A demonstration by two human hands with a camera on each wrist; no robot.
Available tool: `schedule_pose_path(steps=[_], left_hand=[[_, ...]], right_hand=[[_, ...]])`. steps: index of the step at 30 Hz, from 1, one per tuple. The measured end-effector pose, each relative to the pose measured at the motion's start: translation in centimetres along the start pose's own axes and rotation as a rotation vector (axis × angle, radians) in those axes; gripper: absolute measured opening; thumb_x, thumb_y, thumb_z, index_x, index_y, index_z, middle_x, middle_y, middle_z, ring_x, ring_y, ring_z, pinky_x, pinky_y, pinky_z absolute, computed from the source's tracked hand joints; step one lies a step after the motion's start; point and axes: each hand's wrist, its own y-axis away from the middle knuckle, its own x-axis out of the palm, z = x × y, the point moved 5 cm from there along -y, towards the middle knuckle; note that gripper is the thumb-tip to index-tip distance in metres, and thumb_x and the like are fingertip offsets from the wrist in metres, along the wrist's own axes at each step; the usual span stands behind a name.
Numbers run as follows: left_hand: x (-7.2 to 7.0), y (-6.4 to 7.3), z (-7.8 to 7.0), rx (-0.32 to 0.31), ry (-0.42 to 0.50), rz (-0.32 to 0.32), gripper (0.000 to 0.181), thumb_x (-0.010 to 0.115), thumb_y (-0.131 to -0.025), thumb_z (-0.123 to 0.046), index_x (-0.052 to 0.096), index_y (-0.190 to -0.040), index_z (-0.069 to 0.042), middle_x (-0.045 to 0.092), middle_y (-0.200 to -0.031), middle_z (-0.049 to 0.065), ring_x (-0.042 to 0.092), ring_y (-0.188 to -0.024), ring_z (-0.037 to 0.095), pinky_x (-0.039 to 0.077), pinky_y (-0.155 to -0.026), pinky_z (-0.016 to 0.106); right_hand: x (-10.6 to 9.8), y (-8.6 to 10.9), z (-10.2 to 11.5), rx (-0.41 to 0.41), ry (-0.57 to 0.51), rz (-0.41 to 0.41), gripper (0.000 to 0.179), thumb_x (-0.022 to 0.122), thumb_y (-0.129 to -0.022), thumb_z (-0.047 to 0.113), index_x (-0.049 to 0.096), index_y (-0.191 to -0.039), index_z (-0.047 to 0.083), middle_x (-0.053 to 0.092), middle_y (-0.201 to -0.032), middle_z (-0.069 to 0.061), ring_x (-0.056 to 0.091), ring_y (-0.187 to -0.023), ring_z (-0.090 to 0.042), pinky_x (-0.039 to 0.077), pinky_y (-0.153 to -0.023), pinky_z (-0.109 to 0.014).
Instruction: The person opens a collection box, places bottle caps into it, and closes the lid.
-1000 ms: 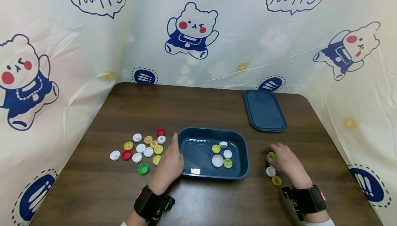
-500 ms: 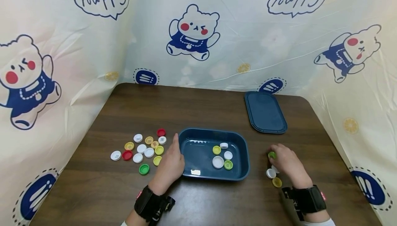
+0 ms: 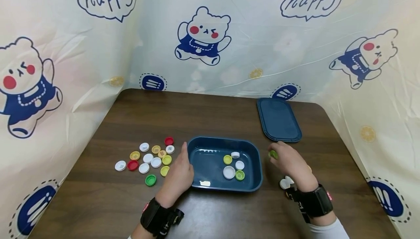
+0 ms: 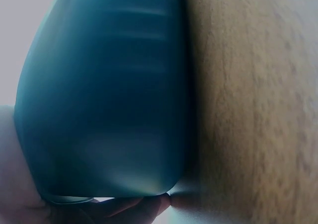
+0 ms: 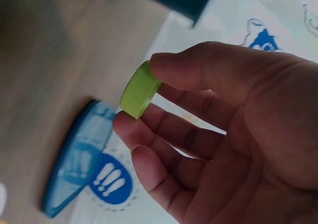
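My right hand [image 3: 288,160] is raised off the table, right of the blue tray [image 3: 210,188]. Its thumb and fingers pinch a light green bottle cap [image 5: 138,91], plainly seen in the right wrist view. My left hand [image 3: 178,171] lies against the tray's left end with its fingers straight along the outer wall. In the left wrist view, the tray's side [image 4: 109,95] fills much of the picture. Inside the tray are several caps, among them a large white cap [image 3: 229,172], a yellow cap [image 3: 228,159] and a green cap [image 3: 240,175].
Left of the tray lie several loose caps, including a red cap [image 3: 132,165] and a green cap [image 3: 150,180]. A white cap [image 3: 284,184] and others lie partly hidden under my right wrist. The flat blue lid [image 3: 279,119] is at the back right.
My right hand has lifted the green cap from the right-hand group and moved it left and away from me. My left hand stays at the tray.
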Motion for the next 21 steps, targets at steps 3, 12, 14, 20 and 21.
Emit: schedule_pose_path(steps=[3,12,14,20,21], left_hand=[[0.1,0.0,0.0,0.001,-0.003,-0.003,0.07,0.05,-0.1,-0.003,0.012,-0.158,0.007,0.043,-0.152,0.03,0.053,-0.13,0.042,0.048,-0.102,0.057],[0.1,0.1,0.0,0.005,-0.007,-0.009,0.069,0.05,-0.1,-0.002,0.013,-0.157,0.008,0.044,-0.15,0.03,0.055,-0.129,0.041,0.049,-0.101,0.056],[0.1,0.1,0.0,0.003,-0.005,-0.009,0.069,0.05,-0.1,-0.002,0.013,-0.157,0.007,0.044,-0.151,0.03,0.055,-0.129,0.041,0.049,-0.101,0.056],[0.1,0.0,0.0,0.0,0.008,-0.006,0.069,0.049,-0.1,-0.002,0.013,-0.158,0.007,0.043,-0.152,0.029,0.054,-0.129,0.041,0.049,-0.101,0.056],[0.1,0.0,0.1,-0.001,0.009,-0.006,0.069,0.049,-0.1,-0.002,0.013,-0.158,0.006,0.043,-0.152,0.029,0.054,-0.129,0.041,0.049,-0.101,0.057]], right_hand=[[-0.6,-0.4,1.2,-0.026,0.025,-0.045,0.024,0.07,-0.087,0.004,0.07,-0.111,0.001,0.064,-0.099,-0.012,0.059,-0.082,-0.024,0.055,-0.073,-0.043],[-1.1,-0.3,4.7,-0.13,0.022,-0.119,0.022,0.073,-0.085,0.002,0.072,-0.107,0.002,0.066,-0.098,-0.01,0.06,-0.082,-0.022,0.056,-0.072,-0.039],[-0.7,-0.2,5.5,-0.159,0.036,-0.121,0.023,0.074,-0.085,0.002,0.072,-0.108,0.003,0.067,-0.1,-0.011,0.062,-0.085,-0.022,0.057,-0.075,-0.039],[0.8,-0.1,7.4,-0.193,0.048,-0.037,0.024,0.074,-0.087,0.005,0.072,-0.111,0.004,0.066,-0.102,-0.008,0.059,-0.088,-0.019,0.057,-0.077,-0.036],[1.1,0.0,7.7,-0.197,0.047,-0.022,0.024,0.074,-0.088,0.005,0.072,-0.111,0.005,0.065,-0.101,-0.007,0.058,-0.087,-0.018,0.056,-0.076,-0.034]])
